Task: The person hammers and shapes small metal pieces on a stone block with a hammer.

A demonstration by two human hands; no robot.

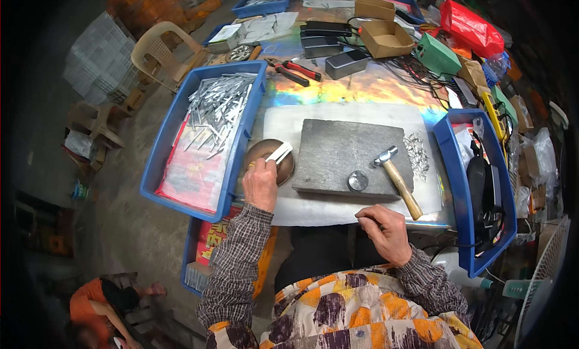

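Observation:
My left hand [260, 185] is closed around a few flat silvery-white strips [280, 152], held over a round brown bowl [258, 151]. My right hand [387, 233] rests at the near table edge with its fingers curled together; whatever they may pinch is too small to make out. Between and beyond the hands lies a thick grey block [347, 147]. On it sit a small round glassy or metal piece [357, 180] and the head of a hammer [398, 180], whose wooden handle slants toward my right hand. Small shiny metal pieces [416, 156] lie scattered along the block's right side.
At left, a blue tray [256, 111] holds many loose silvery strips. Another blue tray [445, 145] with black items stands at right. Farther back lie red-handled pliers [295, 71], cardboard boxes [386, 38] and cables. A person in orange [90, 304] sits at lower left.

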